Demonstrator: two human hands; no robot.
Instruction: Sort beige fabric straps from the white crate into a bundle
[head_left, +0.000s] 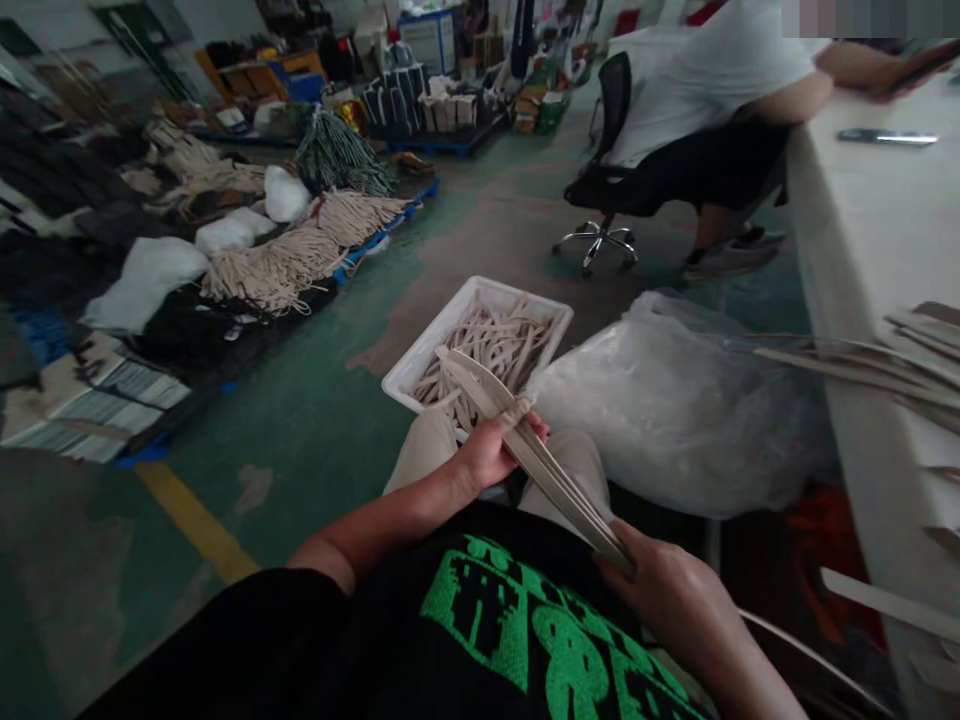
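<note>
A bundle of flat beige strips [559, 478] lies slantwise across my lap, held at two places. My left hand [499, 445] is closed around it near its upper end, which sticks out over a white plastic bin [409, 375]. Lower down to the right, my right hand [660, 580] is wrapped around the same bundle. The strips lie close together between the hands, and the part inside my right palm is hidden. Inside the bin is a tangled heap of similar beige strips [502, 335], just beyond my knees.
A large clear plastic bag [675, 400] bulges right of the bin. More strips [847, 360] overhang the white table [840, 230] at right, where a person [712, 80] sits on an office chair [615, 110]. Pallets with cord bundles [277, 260] stand at left.
</note>
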